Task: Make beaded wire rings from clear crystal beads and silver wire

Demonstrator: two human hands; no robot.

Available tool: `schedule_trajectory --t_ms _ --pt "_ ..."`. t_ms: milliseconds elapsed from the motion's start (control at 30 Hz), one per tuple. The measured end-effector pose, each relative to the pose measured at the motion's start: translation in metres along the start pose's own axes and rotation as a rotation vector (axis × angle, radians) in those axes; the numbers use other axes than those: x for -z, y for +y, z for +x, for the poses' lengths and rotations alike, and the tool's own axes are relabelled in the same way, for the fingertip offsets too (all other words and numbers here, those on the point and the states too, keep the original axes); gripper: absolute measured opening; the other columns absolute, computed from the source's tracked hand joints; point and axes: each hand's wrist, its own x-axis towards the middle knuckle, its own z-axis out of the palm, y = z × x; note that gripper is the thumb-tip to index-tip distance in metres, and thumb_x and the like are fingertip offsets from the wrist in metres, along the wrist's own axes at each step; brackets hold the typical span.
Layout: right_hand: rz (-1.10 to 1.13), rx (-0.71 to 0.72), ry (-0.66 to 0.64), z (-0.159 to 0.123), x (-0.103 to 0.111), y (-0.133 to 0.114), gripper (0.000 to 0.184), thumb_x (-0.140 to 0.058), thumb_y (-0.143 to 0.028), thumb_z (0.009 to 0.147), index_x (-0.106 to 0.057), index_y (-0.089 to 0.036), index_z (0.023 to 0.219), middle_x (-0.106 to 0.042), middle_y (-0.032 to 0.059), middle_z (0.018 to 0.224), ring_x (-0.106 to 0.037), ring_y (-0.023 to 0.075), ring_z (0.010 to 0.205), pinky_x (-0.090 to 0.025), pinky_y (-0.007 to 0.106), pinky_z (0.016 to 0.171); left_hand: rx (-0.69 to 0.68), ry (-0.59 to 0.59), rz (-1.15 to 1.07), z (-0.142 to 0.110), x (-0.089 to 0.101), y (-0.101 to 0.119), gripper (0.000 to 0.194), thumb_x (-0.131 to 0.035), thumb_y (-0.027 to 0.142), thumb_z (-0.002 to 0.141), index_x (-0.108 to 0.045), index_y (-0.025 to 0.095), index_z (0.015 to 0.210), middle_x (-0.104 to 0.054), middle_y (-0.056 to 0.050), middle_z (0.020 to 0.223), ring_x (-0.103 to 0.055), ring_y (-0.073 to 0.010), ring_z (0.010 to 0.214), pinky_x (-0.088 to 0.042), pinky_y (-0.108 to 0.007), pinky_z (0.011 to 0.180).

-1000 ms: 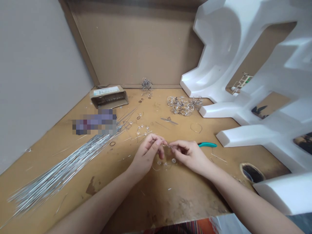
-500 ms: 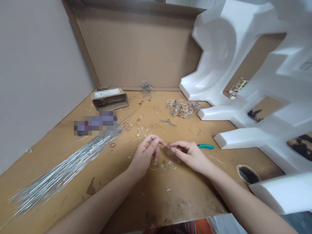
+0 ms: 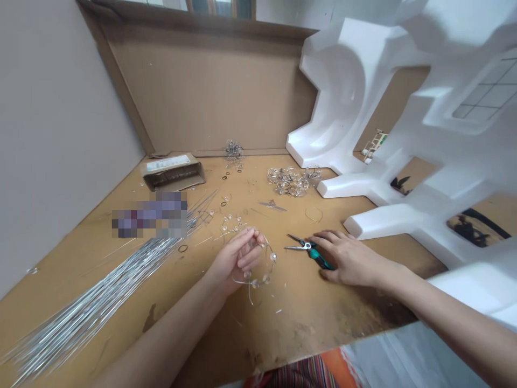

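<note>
Between the pinched thumb and fingers of my left hand (image 3: 238, 256) is a thin wire ring with clear beads (image 3: 266, 278). The ring hangs down to the right of the fingers, with loose wire ends sticking out below. My right hand (image 3: 349, 258) lies low over the table, its fingers around the green-and-black handles of a pair of pliers (image 3: 309, 246). The pliers' jaws are spread and point left towards the beaded ring. Part of the handles is hidden under the hand.
On the left lies a bundle of straight wires (image 3: 105, 293). Behind it stands a small cardboard box (image 3: 173, 171). Finished-looking beaded wire rings (image 3: 288, 180) are heaped at the back, near a small pointed metal tool (image 3: 273, 206). White foam packing (image 3: 339, 108) walls the right side.
My right hand has let go of the wire and moved right onto the pliers. My left hand keeps the beaded ring. The view has shifted slightly.
</note>
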Motion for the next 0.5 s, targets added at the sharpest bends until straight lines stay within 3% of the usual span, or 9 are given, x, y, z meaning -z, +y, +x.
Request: schedule_trajectory --t_ms 67,167,367,500 --pt "-0.025 0.019 -0.022 0.006 0.001 -0.003 0.069 -0.056 -0.032 0.064 -0.040 -0.018 0.129 -0.052 0.0147 0.120 -0.049 0.0296 0.103 -0.038 0.039 0.082 0.002 -0.024 -0.033 0.000 0.001 0.000 0.016 -0.052 0.027 0.081 -0.050 0.015 0.072 -0.043 0.007 0.048 -0.021 -0.0015 0.029 -0.020 -0.014 0.027" --pt "-0.090 0.066 -0.008 0.011 0.001 -0.005 0.069 -0.053 -0.026 0.062 -0.040 -0.013 0.128 -0.055 0.0163 0.112 -0.052 0.0284 0.097 -0.039 0.037 0.080 -0.050 -0.026 -0.055 0.001 0.004 -0.002 0.012 -0.052 0.022 0.081 -0.050 0.014 0.073 -0.050 0.005 0.057 -0.024 0.0000 0.031 -0.022 -0.013 0.028" --pt "-0.144 0.163 0.126 0.009 -0.005 0.004 0.057 -0.050 -0.021 0.065 -0.046 -0.011 0.121 -0.058 0.0152 0.102 -0.052 0.0259 0.091 -0.040 0.036 0.077 -0.139 -0.004 0.012 0.004 0.010 -0.005 0.012 -0.055 0.025 0.080 -0.050 0.014 0.076 -0.056 0.002 0.076 -0.028 0.0028 0.034 -0.024 -0.011 0.032" --pt "-0.091 0.053 0.209 0.005 0.008 0.012 0.038 -0.047 -0.020 0.070 -0.055 -0.012 0.106 -0.058 0.0130 0.092 -0.053 0.0235 0.084 -0.041 0.034 0.074 -0.190 0.044 0.124 0.003 0.009 -0.004 0.016 -0.055 0.029 0.079 -0.050 0.015 0.075 -0.057 0.001 0.076 -0.029 0.0020 0.035 -0.025 -0.012 0.033"
